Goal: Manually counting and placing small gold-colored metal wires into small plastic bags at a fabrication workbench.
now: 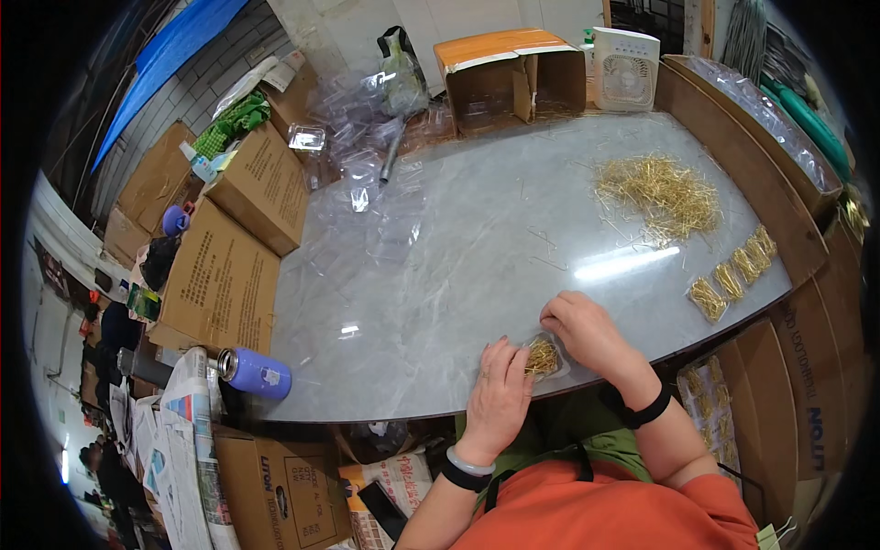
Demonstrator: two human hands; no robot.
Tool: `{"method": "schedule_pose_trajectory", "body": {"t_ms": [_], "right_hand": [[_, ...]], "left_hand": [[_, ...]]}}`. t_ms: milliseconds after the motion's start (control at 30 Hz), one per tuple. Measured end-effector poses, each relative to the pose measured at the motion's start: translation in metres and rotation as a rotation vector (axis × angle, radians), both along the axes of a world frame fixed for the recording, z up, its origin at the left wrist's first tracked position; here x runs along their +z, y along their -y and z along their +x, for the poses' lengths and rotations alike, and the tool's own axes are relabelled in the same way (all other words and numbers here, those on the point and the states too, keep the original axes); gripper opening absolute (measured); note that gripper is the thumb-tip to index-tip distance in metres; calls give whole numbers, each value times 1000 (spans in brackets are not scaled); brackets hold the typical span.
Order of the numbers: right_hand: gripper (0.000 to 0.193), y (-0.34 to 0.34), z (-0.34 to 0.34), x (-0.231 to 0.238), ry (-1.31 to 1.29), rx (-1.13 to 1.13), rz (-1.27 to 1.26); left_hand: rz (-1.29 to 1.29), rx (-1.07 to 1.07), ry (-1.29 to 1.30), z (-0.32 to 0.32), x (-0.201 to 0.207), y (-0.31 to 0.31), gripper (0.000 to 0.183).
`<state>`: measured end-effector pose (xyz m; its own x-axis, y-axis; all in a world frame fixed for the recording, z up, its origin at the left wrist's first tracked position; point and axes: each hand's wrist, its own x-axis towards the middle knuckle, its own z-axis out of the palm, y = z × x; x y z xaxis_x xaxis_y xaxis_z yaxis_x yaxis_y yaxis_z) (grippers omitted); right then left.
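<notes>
A small clear plastic box filled with gold wire hooks rests at the table's near edge, in front of me. My left hand is closed against the box's left side, its fingers together and its thumb hidden. Just beyond the box's right side is my right hand, its fingers curled inward with the tips towards the box; anything between them is too small to make out. Several filled packs of gold hooks stand in a row at the right edge. Farther back lies a loose heap of gold hooks.
Empty clear plastic boxes pile up at the back left, with a dark rod among them. A purple bottle lies at the near left corner. Cardboard boxes line the left side. A carton and white fan stand behind.
</notes>
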<state>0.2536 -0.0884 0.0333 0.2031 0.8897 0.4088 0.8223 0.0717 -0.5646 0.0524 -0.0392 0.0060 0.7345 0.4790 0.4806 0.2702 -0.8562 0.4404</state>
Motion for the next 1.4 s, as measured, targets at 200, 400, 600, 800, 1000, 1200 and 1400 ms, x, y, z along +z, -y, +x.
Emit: {"method": "schedule_pose_trajectory", "body": {"t_ms": [200,400,600,800,1000,1200,1400], "right_hand": [[7,11,-13,6,137,-32,145],[21,27,-22,-4,-131,11,108],[49,47,-51,-14,228,-4,-15],[44,41,-47,-22,179,-22,62],[45,37,-49,-21,-173,-65,125],[52,56,-75,-24,72,-141,137],[49,42,-54,-17,-81,-50,106]], "left_hand": [[0,1,4,0,-1,-1,45],[-44,0,12,1,2,1,44],[-94,1,19,-2,-2,0,50],[-161,-104,35,-14,3,-6,65],[-191,-79,-6,-13,5,-3,64],[-91,-40,-52,-8,3,1,63],[-117,-67,-41,-13,4,-5,71]]}}
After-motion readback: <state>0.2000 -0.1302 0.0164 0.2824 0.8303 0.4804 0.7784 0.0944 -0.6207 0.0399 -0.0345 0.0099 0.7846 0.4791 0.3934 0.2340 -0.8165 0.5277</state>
